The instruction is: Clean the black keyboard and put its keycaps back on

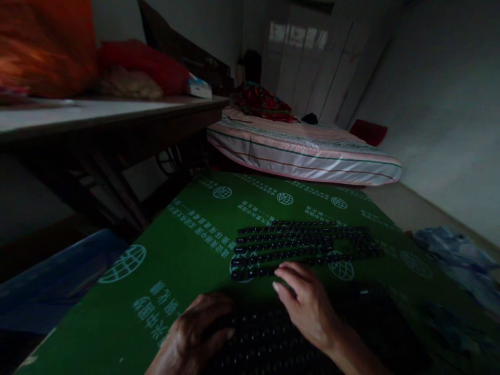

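A dark keyboard lies close to me at the bottom of the head view, partly covered by both hands and dim in the shadow. My left hand is closed around its left end, thumb over the top. Beyond it, black keycaps lie in long rows on the green board. My right hand is above the keyboard, fingertips at the nearest keycap row. A gap shows between its curved index finger and thumb, with nothing visible in it.
A wooden table with orange and red bags stands at the left. Behind the board is a bed with a striped mattress. Blue cloth lies at the right, and a blue object is low at the left.
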`<state>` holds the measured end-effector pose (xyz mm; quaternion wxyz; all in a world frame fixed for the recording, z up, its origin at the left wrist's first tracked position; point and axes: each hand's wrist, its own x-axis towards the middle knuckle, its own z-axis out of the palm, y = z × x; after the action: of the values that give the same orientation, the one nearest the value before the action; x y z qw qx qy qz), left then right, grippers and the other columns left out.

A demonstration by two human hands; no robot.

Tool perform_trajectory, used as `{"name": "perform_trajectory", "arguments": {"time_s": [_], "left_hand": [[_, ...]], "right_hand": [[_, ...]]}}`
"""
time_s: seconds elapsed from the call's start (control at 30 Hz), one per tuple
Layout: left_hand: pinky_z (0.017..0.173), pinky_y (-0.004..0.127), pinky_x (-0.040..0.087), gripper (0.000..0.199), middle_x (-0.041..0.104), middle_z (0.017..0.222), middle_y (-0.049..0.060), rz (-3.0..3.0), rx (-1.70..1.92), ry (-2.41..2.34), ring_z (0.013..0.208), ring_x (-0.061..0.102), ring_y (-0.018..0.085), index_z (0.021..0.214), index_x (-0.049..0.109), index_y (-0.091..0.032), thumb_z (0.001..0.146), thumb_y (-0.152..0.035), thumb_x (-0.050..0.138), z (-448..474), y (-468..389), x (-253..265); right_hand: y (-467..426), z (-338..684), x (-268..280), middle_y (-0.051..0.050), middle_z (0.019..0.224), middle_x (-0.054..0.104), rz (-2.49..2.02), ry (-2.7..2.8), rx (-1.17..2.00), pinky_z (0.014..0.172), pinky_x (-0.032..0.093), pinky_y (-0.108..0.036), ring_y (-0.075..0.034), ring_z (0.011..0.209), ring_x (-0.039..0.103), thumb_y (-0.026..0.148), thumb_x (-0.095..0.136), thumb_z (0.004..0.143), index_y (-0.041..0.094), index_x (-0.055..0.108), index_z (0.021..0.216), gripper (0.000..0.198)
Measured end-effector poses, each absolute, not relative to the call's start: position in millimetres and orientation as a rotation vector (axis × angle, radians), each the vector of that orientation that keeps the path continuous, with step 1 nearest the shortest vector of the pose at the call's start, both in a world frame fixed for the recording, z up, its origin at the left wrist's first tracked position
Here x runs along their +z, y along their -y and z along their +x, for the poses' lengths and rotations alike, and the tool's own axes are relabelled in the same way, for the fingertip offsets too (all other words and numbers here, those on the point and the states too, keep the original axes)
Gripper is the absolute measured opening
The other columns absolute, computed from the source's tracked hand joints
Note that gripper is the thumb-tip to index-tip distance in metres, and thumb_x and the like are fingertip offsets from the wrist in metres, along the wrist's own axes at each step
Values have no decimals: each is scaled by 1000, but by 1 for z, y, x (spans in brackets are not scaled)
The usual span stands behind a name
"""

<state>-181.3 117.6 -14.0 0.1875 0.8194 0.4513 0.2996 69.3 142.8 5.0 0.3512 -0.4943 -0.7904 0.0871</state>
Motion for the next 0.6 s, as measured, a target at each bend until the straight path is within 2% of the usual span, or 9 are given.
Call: {"name": "perform_trajectory", "arguments": {"time_s": [0.3, 0.43, 0.6], "left_hand": [[82, 25, 56, 22, 68, 104, 3, 2176, 777, -1280, 94, 66, 17, 101, 66, -25, 84, -37, 61, -178, -114, -4], [85, 27, 56, 22, 67, 106, 4, 2128, 735, -1305, 98, 65, 18, 103, 65, -24, 86, -37, 58, -176, -112, 1], [83, 29, 57, 20, 67, 105, 4, 2134, 779, -1261, 96, 65, 19, 99, 65, -24, 85, -35, 59, -176, -113, -2]], "right_hand": [[-276, 100, 35, -5, 99, 69, -1498, 2395, 122, 84, 46, -25, -16, 92, 63, 17, 53, 87, 20, 71, 95, 20], [-307, 94, 33, -5, 95, 70, -1544, 2484, 130, 80, 45, -26, -18, 90, 63, 17, 59, 83, 20, 73, 91, 16], [-323, 87, 26, -4, 98, 70, -1600, 2585, 154, 79, 44, -24, -17, 93, 63, 19, 61, 82, 22, 73, 93, 17]]}}
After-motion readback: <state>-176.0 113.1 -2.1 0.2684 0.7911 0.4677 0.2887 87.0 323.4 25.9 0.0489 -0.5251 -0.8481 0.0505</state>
